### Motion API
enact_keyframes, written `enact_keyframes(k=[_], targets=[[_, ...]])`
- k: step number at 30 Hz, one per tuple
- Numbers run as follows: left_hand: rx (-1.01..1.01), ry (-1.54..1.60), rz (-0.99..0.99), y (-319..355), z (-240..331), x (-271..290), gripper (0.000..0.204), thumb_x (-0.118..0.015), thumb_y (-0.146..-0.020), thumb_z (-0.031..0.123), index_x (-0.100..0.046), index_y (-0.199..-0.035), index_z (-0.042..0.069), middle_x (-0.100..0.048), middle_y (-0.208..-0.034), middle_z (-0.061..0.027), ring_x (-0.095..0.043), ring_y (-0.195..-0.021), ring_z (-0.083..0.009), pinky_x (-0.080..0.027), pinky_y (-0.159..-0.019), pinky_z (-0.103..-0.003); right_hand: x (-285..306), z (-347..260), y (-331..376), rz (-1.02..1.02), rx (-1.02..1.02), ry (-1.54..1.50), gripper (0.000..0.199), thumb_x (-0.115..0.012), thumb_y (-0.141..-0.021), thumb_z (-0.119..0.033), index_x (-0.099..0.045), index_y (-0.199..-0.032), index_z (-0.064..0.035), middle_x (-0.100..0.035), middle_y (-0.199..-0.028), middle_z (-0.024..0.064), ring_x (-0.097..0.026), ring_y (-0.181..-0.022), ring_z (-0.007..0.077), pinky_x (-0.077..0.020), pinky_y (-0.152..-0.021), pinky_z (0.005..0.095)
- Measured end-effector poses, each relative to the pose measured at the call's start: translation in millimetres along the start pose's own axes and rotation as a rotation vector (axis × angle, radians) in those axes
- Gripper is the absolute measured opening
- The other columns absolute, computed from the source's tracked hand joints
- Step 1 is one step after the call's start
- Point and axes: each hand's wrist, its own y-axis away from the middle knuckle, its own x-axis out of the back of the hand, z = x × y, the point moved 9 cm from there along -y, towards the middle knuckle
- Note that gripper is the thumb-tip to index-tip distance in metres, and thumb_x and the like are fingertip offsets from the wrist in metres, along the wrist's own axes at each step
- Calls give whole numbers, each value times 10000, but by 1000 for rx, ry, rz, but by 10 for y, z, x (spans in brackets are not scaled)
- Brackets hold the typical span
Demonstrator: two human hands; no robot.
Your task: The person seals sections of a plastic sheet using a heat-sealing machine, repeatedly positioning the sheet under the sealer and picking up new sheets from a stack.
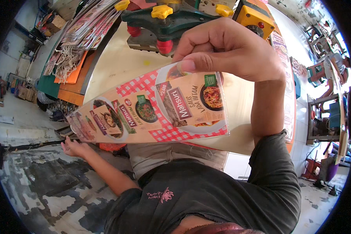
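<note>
A long printed strip of food-packet pictures, covered in clear plastic (pixel 169 111), slants across in front of me, with a red-and-white checked pattern. My right hand (pixel 234 50) pinches its upper edge near the right end between thumb and fingers. At the strip's far left end, my left hand (pixel 75 148) is low with its fingers stretched out and apart, beside the lower corner; whether it touches the strip I cannot tell. Behind the strip stands a dark green machine (pixel 171 21) with yellow knobs and red parts underneath, on a pale tabletop (pixel 109 74).
A stack of printed strips (pixel 91 27) with white strings (pixel 68 64) lies at the back left. A yellow control box (pixel 255 19) stands at the back right. More printed sheets (pixel 288 89) line the table's right edge. Another person (pixel 335 70) sits at far right.
</note>
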Motion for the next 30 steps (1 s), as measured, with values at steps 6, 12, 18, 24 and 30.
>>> enact_keyframes(k=[6, 12, 18, 24, 30], targets=[[-413, -102, -550, 670, 880, -663, 295, -622, -1026, 112, -597, -1290, -18, -681, -1097, -114, -652, -996, -193, -523, -929, -329, -89, 6, -35, 31, 66, 110, 258, -659, -1009, -244, -733, -1027, 2, -711, -798, 11, -635, -683, 76, -509, -569, 258], [-536, -124, -1440, 2602, 1450, -1242, 442, -720, -941, 158, -604, -1329, -18, -696, -1181, -158, -673, -1067, -263, -493, -1029, -421, -296, -28, -151, -26, 177, 307, 265, -641, -1001, -234, -714, -954, 17, -657, -715, 120, -650, -619, 206, -495, -583, 353], [-828, -11, -1746, 3559, 1748, -1328, 599, -787, -870, 213, -616, -1443, 178, -634, -892, -87, -614, -715, -245, -519, -658, -359, -276, -111, -151, -46, 207, 364, 255, -653, -982, -230, -706, -951, 17, -677, -771, 163, -659, -725, 322, -506, -674, 389], [-727, -115, -1790, 3621, 1639, -1513, 569, -738, -920, 148, -598, -1469, 190, -576, -805, -80, -526, -647, -228, -489, -619, -375, 8, -40, -21, 244, 136, 665, 234, -661, -953, -225, -703, -927, 3, -700, -826, 183, -680, -856, 387, -529, -743, 436], [-479, -273, -1839, 3541, 1018, -1666, 499, -668, -995, 141, -566, -1483, 152, -697, -1031, -186, -652, -780, -284, -541, -785, -370, -17, 215, 48, 92, -27, 1086, 149, -662, -915, -142, -698, -987, -17, -722, -843, 179, -718, -819, 372, -566, -712, 459]])
